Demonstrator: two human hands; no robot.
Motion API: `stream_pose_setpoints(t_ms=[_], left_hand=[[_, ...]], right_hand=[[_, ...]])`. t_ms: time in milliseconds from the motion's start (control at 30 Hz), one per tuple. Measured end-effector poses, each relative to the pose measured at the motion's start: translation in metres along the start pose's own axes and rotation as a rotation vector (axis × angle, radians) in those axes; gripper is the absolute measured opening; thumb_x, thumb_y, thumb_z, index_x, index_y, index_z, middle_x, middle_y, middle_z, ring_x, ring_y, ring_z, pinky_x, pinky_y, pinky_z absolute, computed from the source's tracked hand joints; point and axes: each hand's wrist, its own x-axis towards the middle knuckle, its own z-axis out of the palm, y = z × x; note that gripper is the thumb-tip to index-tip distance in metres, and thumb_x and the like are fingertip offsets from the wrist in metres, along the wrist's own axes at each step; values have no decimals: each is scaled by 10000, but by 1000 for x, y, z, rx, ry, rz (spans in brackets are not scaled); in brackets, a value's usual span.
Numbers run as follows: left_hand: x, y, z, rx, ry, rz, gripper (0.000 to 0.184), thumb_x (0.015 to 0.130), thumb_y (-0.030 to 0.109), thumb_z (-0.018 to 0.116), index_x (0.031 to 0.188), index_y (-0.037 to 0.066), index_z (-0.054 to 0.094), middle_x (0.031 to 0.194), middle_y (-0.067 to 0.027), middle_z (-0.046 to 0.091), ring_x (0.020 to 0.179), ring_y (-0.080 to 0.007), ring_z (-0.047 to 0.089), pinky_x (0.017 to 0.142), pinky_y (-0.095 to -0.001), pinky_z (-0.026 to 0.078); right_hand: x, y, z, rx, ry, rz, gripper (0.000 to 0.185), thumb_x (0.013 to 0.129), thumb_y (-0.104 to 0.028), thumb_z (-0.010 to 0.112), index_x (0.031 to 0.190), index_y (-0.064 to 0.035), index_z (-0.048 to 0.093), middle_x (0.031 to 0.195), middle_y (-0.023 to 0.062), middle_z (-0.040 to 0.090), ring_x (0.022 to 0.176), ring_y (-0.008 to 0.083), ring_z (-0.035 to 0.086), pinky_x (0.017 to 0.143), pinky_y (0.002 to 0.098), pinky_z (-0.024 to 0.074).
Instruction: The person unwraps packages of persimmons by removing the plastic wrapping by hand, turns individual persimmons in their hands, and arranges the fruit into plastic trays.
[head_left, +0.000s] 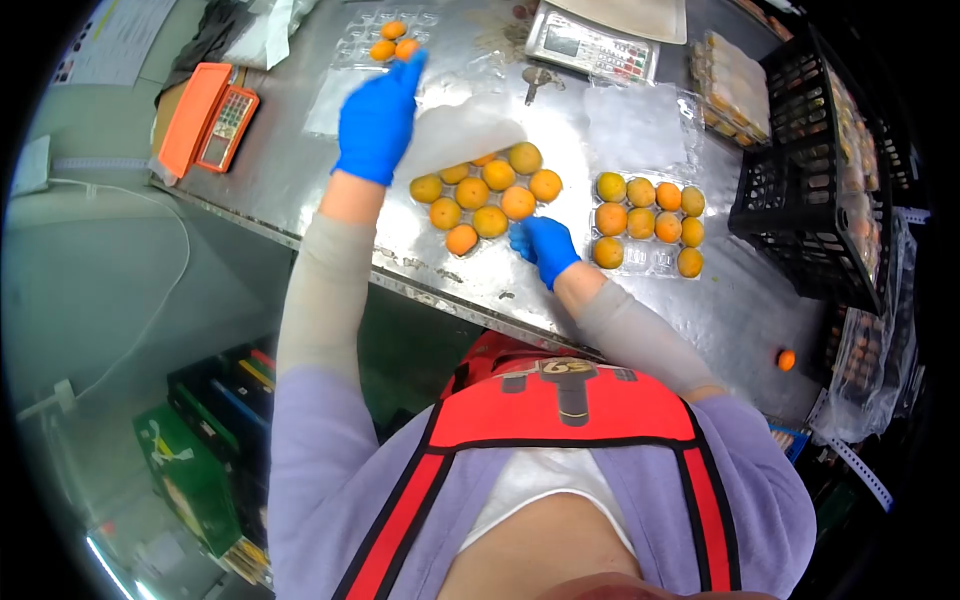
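Note:
My left hand [378,125], in a blue glove, reaches to the far clear plastic tray [352,48], its fingers closed around an orange [407,48]. Beside that fruit lie two more oranges in the tray. My right hand [545,248], also blue-gloved, is low over the table with fingers loosely bent and apart, beside the near edge of a group of greenish-orange oranges [472,193]. A white sheet [455,135] covers the back of this group. To the right, another clear tray [650,262] holds several oranges, with some bare cups in its front row.
A digital scale [590,45] stands at the back, and an orange-cased device with keys [228,125] at the left edge. White sheets [635,125] lie behind the right tray. Packed fruit trays [730,85] and a black crate [800,170] stand right; one small orange fruit [786,360] lies nearby.

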Motion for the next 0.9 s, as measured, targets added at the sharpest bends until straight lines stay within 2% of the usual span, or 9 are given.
stream_pose_setpoints(t_ms=[33,167,333,433,533,600,733,867,900], left_hand=[[4,-10,2,30,139,43,694,763,134,651,1393,183,366,1173,-129,582,918,-302,596,779,-401,486],[-14,-17,15,-22,135,-65,709,758,238,692,1386,164,372,1355,-131,448,1136,-295,505,939,-448,390],[-78,2,54,-431,192,-185,665,783,221,674,1374,99,394,1355,-197,439,1199,-358,457,988,-422,377],[-126,32,79,-750,95,-449,641,819,223,656,1377,70,381,1333,-221,453,1247,-346,425,1022,-406,360],[-155,58,111,-1008,-74,-653,611,850,211,615,1372,18,363,1321,-223,463,1211,-337,468,1000,-386,386],[-155,67,115,-1017,-71,-617,590,859,197,601,1369,14,367,1313,-220,473,1194,-334,485,990,-378,395],[-143,70,110,-989,-19,-518,518,884,157,551,1354,9,391,1265,-192,529,1153,-293,528,961,-343,416],[-123,67,122,-1227,-109,-544,456,901,148,515,1327,8,428,1230,-169,565,1138,-262,541,954,-327,419],[-119,68,118,-1245,-188,-562,439,902,144,505,1315,10,444,1224,-163,570,1133,-251,544,950,-321,421]], right_hand=[[-9,3,-2,44,6,29,179,874,-176,533,939,-16,580,825,86,633,672,176,618,564,250,473],[-23,34,-26,165,-63,98,181,886,-199,523,975,-52,583,844,66,638,742,162,623,634,251,479],[-68,17,-38,153,-252,309,206,893,-217,536,1019,-67,601,859,63,644,753,155,619,654,258,480],[-81,1,-45,-14,-406,29,247,894,-180,545,1091,-43,602,879,69,643,773,143,609,657,248,477],[-71,-21,-51,-358,-18,-694,352,823,-145,655,1139,-28,555,958,62,610,819,158,586,723,259,466],[-70,-45,-54,-747,165,-1040,482,781,-171,699,1198,-20,510,1082,99,559,957,205,564,815,306,461],[-64,-69,-39,-994,179,-1266,650,728,-169,727,1290,-8,444,1258,172,481,1119,317,499,953,400,404],[-10,-69,-43,-1059,14,-1348,464,752,-174,689,1192,-74,578,1249,153,523,1129,347,494,966,417,390],[-9,-77,-37,-1002,-48,-1277,334,783,-140,648,1099,-35,621,1212,128,560,1106,281,529,953,353,413]])
